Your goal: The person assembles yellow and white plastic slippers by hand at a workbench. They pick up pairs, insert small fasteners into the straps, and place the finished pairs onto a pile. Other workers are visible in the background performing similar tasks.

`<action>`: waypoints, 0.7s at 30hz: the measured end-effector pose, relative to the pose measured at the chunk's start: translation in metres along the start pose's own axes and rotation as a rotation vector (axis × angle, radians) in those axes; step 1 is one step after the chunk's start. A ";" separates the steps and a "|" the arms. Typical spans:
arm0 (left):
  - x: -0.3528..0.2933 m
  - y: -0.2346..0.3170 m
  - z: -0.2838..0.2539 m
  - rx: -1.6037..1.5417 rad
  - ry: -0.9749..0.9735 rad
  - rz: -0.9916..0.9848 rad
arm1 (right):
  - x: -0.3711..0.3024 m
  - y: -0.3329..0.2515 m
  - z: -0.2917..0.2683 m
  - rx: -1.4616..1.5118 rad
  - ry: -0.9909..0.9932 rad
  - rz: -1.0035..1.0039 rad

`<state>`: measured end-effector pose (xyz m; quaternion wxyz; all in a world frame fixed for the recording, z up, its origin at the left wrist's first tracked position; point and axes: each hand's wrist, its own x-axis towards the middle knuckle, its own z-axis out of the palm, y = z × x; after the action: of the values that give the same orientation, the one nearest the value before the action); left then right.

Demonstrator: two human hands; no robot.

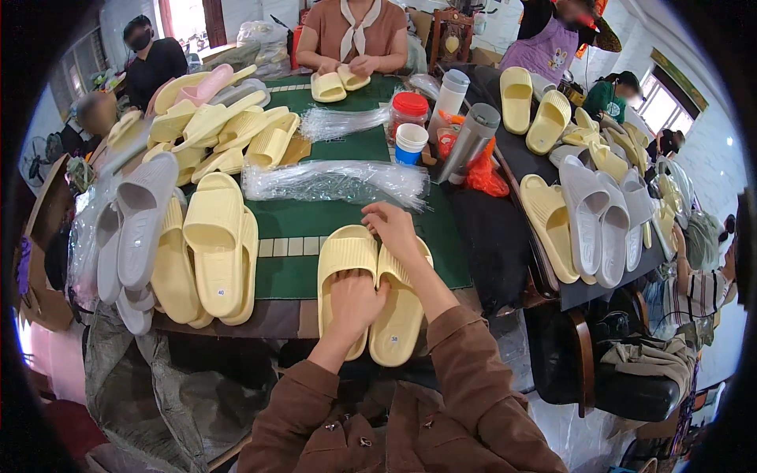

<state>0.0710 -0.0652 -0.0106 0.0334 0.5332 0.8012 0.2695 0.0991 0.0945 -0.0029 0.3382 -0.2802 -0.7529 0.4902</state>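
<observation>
A pair of pale yellow slippers lies side by side at the table's near edge, toes pointing away from me. My left hand (352,303) reaches into the left slipper (347,251), its fingertips hidden under the ribbed strap and the thumb against the inner side, between the pair. Over the toe end of the right slipper (397,319) is my right hand (392,226), fingers bent together; whatever they may pinch is too small to see. Just beyond lies a bundle of clear plastic strips (339,181) in a bag.
Yellow slippers (214,252) and grey slippers (147,221) are piled at the left. More slippers (548,225) lie on a dark surface at the right. A red-lidded jar (408,114), paper cups (410,143) and a grey tumbler (471,142) stand ahead. Across the table, a person (356,35) handles slippers.
</observation>
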 end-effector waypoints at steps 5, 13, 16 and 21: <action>-0.003 -0.003 -0.008 -0.030 -0.034 0.019 | 0.000 -0.003 0.002 0.115 0.032 -0.011; -0.037 0.022 -0.057 0.007 0.131 0.112 | 0.000 -0.003 -0.003 0.174 0.040 0.024; -0.021 0.028 -0.074 -0.221 0.170 0.113 | -0.001 -0.004 -0.001 0.196 0.057 -0.006; 0.052 0.008 -0.059 -0.295 0.288 0.131 | -0.003 -0.012 0.000 0.185 0.122 -0.069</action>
<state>0.0350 -0.0413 0.0556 -0.0213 0.5295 0.7133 0.4586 0.1003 0.0882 0.0074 0.4245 -0.2510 -0.6916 0.5277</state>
